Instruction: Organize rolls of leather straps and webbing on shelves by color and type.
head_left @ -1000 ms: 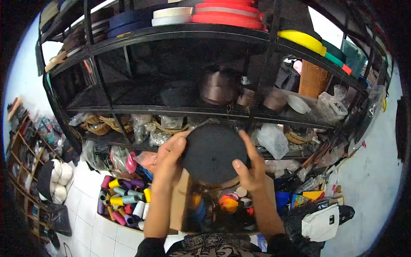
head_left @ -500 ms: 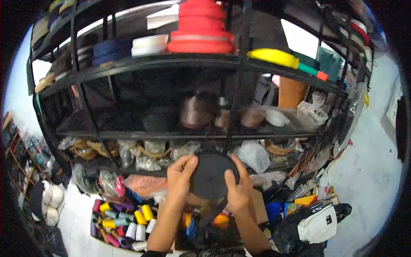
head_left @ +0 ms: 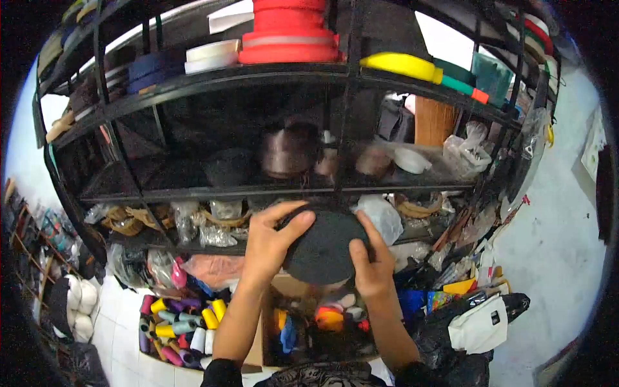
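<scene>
A round, flat black roll of webbing (head_left: 327,248) is held up in front of the shelves, its broad face toward me. My left hand (head_left: 276,238) grips its left rim, thumb on the face and fingers round the far edge. On the right side, my right hand (head_left: 374,263) is closed on the rim the same way, thumb in front. The back of the roll is hidden. Below it, an open cardboard box (head_left: 255,348) holds orange, blue and other small items.
A black metal shelf rack (head_left: 258,193) spans the view, with red rolls (head_left: 290,39), a yellow roll (head_left: 403,66) and dark rolls (head_left: 287,153). Thread cones (head_left: 171,329) fill a box at lower left. A white bag (head_left: 477,326) lies on black bags at lower right.
Both hands have lifted the roll slightly, and its face has tilted. A strap end that hung below it is out of sight. The shelves sit a little higher and further left in view.
</scene>
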Action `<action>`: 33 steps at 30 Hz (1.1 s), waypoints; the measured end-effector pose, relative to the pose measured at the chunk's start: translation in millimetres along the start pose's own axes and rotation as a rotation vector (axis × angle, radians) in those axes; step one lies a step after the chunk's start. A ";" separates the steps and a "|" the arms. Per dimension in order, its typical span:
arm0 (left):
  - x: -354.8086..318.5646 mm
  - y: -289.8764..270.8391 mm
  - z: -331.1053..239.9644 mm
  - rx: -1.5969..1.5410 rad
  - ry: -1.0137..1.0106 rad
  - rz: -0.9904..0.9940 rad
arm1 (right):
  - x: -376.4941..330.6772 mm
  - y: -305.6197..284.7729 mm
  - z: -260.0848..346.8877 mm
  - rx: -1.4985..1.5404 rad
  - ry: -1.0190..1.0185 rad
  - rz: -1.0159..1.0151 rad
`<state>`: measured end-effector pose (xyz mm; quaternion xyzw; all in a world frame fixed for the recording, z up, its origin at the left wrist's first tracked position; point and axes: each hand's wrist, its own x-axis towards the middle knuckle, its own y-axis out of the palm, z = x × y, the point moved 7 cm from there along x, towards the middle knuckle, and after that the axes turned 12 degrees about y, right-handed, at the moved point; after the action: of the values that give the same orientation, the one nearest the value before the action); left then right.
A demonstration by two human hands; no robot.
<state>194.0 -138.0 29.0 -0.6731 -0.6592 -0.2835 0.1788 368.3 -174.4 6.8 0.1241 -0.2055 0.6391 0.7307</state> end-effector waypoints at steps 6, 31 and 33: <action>0.8 -2.2 9.3 -0.001 -0.106 0.164 | 9.2 -2.4 8.7 -0.145 -0.248 0.057; 14.4 -13.0 -18.5 0.118 0.100 -0.141 | 14.4 8.4 15.2 -0.198 -0.090 0.285; 10.9 -6.9 -10.4 0.000 0.102 -0.259 | 12.6 9.8 19.9 -0.178 -0.106 0.040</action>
<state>185.3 -135.4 42.9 -0.5672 -0.7305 -0.3381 0.1740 357.1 -170.6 29.4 0.0883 -0.3021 0.6252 0.7142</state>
